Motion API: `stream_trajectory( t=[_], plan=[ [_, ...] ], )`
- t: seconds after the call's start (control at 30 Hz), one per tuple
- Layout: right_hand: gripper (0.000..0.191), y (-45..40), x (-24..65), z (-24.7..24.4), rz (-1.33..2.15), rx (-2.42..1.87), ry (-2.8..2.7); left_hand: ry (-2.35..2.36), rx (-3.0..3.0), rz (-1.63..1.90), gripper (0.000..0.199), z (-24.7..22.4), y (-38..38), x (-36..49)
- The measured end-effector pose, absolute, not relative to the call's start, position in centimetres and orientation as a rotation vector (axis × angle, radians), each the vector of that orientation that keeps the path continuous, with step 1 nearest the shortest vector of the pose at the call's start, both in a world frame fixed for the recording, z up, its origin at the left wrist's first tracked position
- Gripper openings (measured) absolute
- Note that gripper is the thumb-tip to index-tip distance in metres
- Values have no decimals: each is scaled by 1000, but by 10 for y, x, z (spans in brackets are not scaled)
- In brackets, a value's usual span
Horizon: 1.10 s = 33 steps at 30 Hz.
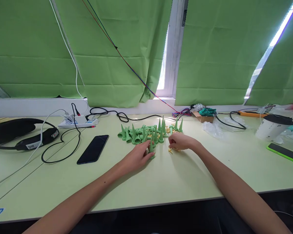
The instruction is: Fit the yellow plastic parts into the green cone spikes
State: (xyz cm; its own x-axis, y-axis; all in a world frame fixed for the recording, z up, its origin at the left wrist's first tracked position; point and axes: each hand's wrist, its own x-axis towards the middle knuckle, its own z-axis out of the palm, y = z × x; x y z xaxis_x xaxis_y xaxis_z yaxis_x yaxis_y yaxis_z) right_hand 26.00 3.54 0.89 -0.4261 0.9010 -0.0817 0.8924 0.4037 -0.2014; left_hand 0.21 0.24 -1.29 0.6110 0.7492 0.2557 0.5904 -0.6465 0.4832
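My left hand (142, 153) is closed around a green plastic cone with a round base (151, 149), which stands upright on the table. Just to the right, my right hand (180, 140) has its fingers pinched together and pointing down; whatever lies between them is hidden. Small yellow plastic pieces (170, 151) lie on the table right beneath those fingertips. Behind both hands spreads a pile of green cones (138, 135), some upright and others on their sides. More yellow bits show among the cones at the back.
A black phone (92, 149) lies left of the pile, near a power strip (78, 123), cables and a black headset (37, 138). At right are a lidded paper cup (271, 128), a green-edged phone (285, 153), plastic bags (212, 129) and a small cardboard box (203, 117).
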Motion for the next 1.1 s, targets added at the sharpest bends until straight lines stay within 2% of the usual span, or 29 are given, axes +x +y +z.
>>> stream_trajectory(
  t=[0.13,0.47,0.63,0.8,0.93,1.03,1.1],
  plan=[
    [22,34,253,6,266,-1673,-2593,1072,2523,636,23,-14,4,1],
    [24,30,253,9,229,-1641,-2598,1099,2479,747,27,-14,2,4],
    [36,31,255,8,303,-1594,-2638,1194,2365,965,25,-12,0,7],
    [29,32,252,5,320,-1625,-2618,1071,2443,1158,27,-10,-7,7],
    [23,31,246,2,341,-1588,-2613,870,2668,782,19,-10,-19,12],
    [22,27,240,1,357,-1560,-2601,784,2760,475,30,-12,-27,17],
    [21,24,236,1,371,-1537,-2595,778,2778,408,33,-13,-29,19]
  ],
)
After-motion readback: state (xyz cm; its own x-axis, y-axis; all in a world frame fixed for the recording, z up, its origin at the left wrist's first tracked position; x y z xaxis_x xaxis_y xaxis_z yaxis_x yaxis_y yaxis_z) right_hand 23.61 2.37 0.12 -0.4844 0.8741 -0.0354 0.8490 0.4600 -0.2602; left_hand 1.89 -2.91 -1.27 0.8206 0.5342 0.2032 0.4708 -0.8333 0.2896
